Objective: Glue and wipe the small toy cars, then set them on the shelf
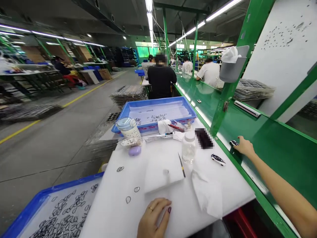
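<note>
On the green belt (277,145) to my right, my right hand (244,146) reaches out, fingers curled onto a small dark part (233,143). My left hand (153,216) lies flat and empty on the white board (223,185).

My right hand (244,146) reaches out onto the green conveyor (272,148), fingers on a small dark oval part (233,143). My left hand (153,216) lies flat on the white table (223,188), just below a white foam pad (163,172). Second oval part (218,159) near the table's edge, clear bottle (189,147) beside the pad.
</note>
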Action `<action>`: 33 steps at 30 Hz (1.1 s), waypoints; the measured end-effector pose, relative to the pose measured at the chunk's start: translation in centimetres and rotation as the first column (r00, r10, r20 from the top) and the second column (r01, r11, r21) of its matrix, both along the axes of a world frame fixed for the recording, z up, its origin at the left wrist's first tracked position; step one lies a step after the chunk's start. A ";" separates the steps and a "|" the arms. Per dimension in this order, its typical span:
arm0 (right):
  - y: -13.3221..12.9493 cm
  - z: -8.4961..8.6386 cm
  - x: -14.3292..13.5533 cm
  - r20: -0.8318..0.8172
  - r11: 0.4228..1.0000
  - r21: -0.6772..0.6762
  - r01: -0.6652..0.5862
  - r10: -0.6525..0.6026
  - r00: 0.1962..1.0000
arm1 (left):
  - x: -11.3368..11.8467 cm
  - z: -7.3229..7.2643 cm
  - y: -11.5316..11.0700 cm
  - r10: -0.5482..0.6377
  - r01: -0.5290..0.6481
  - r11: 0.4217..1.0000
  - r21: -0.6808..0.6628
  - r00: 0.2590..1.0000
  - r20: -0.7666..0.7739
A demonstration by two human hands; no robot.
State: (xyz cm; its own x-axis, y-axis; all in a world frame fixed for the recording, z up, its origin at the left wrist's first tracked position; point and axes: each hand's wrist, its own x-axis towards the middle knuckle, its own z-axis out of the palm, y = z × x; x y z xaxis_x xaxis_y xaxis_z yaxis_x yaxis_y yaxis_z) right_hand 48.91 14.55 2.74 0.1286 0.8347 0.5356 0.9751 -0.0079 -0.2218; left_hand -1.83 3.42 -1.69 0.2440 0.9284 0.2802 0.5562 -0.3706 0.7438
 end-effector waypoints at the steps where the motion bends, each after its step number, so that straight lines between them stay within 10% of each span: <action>1: -1.6 0.5 -1.2 -0.023 0.999 -0.047 0.027 -0.028 0.999 | -0.1 0.1 -0.1 -0.027 0.027 1.000 -0.002 0.999 -0.027; 4: -6.1 1.2 -8.6 -0.091 0.987 -0.154 -0.037 0.023 0.996 | -0.3 0.1 -0.7 -0.050 0.053 0.998 0.041 0.995 -0.084; 6: -8.8 1.1 -15.6 -0.206 0.919 -0.187 -0.346 0.307 0.929 | -0.3 -0.3 -1.3 -0.043 0.052 0.995 0.082 0.993 -0.110; 11: -11.1 0.9 -29.3 -0.300 0.443 -0.242 -0.863 0.812 0.501 | -0.8 -1.1 -3.5 -0.021 0.040 0.988 0.150 0.991 -0.130; 12: -10.7 1.0 -30.3 -0.317 0.436 -0.226 -0.871 0.813 0.489 | -0.9 -1.3 -4.1 -0.010 0.035 0.983 0.179 0.991 -0.135; 17: -7.0 2.8 -31.2 -0.498 0.815 -0.105 -0.570 0.453 0.739 | -0.4 -2.0 -6.0 0.046 -0.026 0.982 0.185 0.993 -0.108; 24: -3.9 3.8 -33.1 -0.477 0.661 -0.339 -0.670 0.493 0.727 | 0.6 -1.1 -4.1 -0.095 0.117 0.984 0.134 0.983 -0.159; 29: -6.1 4.4 -31.9 -0.788 0.577 0.040 -0.816 0.520 0.330 | 1.4 -0.6 -3.5 -0.029 0.069 0.972 0.226 0.984 -0.173; 33: -8.9 3.0 -31.8 -0.904 0.633 0.301 -0.713 0.427 -0.003 | 1.8 0.1 -3.1 -0.028 0.069 0.964 0.259 0.987 -0.157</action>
State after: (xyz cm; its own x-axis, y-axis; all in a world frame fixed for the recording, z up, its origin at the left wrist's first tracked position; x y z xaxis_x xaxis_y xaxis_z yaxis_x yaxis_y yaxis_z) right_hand 17.11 5.60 5.74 -0.2200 0.9291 0.2973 -0.1530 0.2681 -0.9511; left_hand 0.02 0.32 -1.61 0.3449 0.8131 0.4689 0.6310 -0.5707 0.5255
